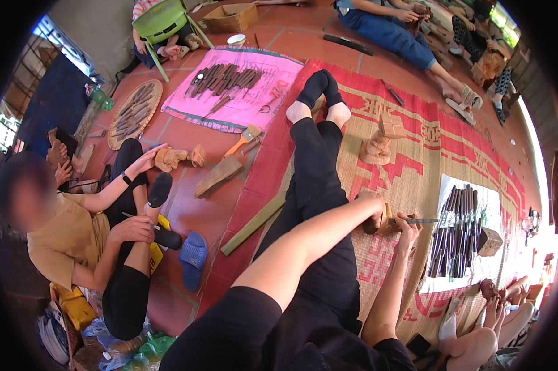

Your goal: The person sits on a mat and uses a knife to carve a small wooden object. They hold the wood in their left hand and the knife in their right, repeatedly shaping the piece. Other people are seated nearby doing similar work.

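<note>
Low over the woven mat (pixel 384 247), to the right of my outstretched legs, my left hand (pixel 373 205) grips a small brown wood carving (pixel 387 217). Its fingers and the shadow hide much of the carving's shape. My right hand (pixel 407 231) is closed round a slim dark carving chisel (pixel 425 221). One end of the chisel meets the carving and the other sticks out to the right. Farther forward on the mat stands a pale carved wooden figure (pixel 376 148) with a block-like top.
Many chisels (pixel 455 232) lie on a white sheet at right, beside a wooden block (pixel 490 242). A pink cloth (pixel 186 105) and a round woven tray (pixel 113 137) hold more tools. At left, a seated person (pixel 75 229) touches another carving (pixel 172 159). A blue slipper (pixel 193 260) lies nearby.
</note>
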Action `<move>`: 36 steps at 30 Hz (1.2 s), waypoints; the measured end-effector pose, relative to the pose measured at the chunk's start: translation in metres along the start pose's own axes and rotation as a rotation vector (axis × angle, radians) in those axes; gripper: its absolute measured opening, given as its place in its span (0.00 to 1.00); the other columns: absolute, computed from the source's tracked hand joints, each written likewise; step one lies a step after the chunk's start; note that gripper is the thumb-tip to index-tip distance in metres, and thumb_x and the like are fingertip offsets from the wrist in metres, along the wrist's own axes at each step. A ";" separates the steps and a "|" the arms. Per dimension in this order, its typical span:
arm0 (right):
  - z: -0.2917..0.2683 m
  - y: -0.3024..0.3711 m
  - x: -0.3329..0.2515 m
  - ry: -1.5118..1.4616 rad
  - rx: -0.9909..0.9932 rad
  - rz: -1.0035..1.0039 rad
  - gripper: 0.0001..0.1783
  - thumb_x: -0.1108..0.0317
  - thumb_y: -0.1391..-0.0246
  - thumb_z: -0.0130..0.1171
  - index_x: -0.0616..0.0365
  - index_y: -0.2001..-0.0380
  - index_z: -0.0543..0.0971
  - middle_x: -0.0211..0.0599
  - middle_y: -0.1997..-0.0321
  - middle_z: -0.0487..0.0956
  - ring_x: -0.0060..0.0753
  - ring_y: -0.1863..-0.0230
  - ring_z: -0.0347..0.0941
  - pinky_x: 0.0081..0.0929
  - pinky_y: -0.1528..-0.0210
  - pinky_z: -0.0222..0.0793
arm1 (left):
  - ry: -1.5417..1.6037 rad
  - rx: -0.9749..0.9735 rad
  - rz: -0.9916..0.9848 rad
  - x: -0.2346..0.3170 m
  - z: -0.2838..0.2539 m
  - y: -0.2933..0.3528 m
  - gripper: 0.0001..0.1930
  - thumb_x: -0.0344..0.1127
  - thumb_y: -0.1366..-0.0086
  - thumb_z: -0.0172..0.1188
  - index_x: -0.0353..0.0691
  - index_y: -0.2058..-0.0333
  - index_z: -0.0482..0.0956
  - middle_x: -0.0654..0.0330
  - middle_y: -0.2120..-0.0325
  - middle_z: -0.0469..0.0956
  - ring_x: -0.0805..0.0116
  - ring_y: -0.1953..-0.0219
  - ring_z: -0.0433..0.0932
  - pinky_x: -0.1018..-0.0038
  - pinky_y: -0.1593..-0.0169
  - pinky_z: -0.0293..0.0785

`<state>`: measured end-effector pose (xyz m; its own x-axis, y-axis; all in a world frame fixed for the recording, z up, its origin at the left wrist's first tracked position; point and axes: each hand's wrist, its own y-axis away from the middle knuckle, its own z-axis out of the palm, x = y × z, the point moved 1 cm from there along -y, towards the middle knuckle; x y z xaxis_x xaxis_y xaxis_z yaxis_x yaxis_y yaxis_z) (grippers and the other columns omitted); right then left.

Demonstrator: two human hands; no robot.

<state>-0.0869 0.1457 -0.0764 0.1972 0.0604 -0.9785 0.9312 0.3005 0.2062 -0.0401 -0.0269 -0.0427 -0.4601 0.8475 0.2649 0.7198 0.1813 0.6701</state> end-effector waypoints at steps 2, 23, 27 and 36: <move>0.005 0.004 0.000 -0.009 -0.012 -0.017 0.12 0.77 0.61 0.61 0.68 0.68 0.79 0.35 0.68 0.76 0.27 0.65 0.71 0.22 0.58 0.65 | -0.077 -0.089 0.054 -0.014 -0.005 -0.018 0.48 0.58 0.68 0.73 0.40 0.48 0.67 0.56 0.50 0.72 0.59 0.50 0.72 0.66 0.51 0.71; 0.006 0.016 -0.007 -0.113 0.053 0.001 0.13 0.74 0.59 0.62 0.65 0.66 0.79 0.34 0.69 0.79 0.24 0.67 0.73 0.19 0.59 0.66 | 0.022 -0.143 0.605 -0.021 -0.021 -0.023 0.51 0.49 0.66 0.72 0.42 0.42 0.58 0.45 0.48 0.66 0.54 0.45 0.66 0.66 0.44 0.64; 0.000 0.021 -0.001 -0.213 0.020 0.040 0.12 0.75 0.59 0.61 0.64 0.67 0.78 0.33 0.71 0.78 0.23 0.69 0.74 0.20 0.60 0.67 | 0.150 -0.185 0.564 -0.022 -0.015 -0.021 0.54 0.50 0.65 0.71 0.37 0.41 0.54 0.44 0.46 0.64 0.53 0.43 0.64 0.67 0.43 0.61; 0.001 0.020 0.002 -0.228 0.027 0.053 0.12 0.77 0.60 0.60 0.64 0.67 0.77 0.35 0.72 0.79 0.24 0.70 0.75 0.19 0.63 0.69 | 0.140 -0.014 0.400 -0.009 0.004 -0.010 0.57 0.54 0.67 0.72 0.42 0.39 0.49 0.44 0.45 0.60 0.50 0.43 0.61 0.64 0.42 0.60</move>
<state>-0.0677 0.1506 -0.0739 0.3077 -0.1420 -0.9408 0.9249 0.2769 0.2607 -0.0417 -0.0346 -0.0545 -0.2129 0.7738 0.5966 0.8492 -0.1555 0.5047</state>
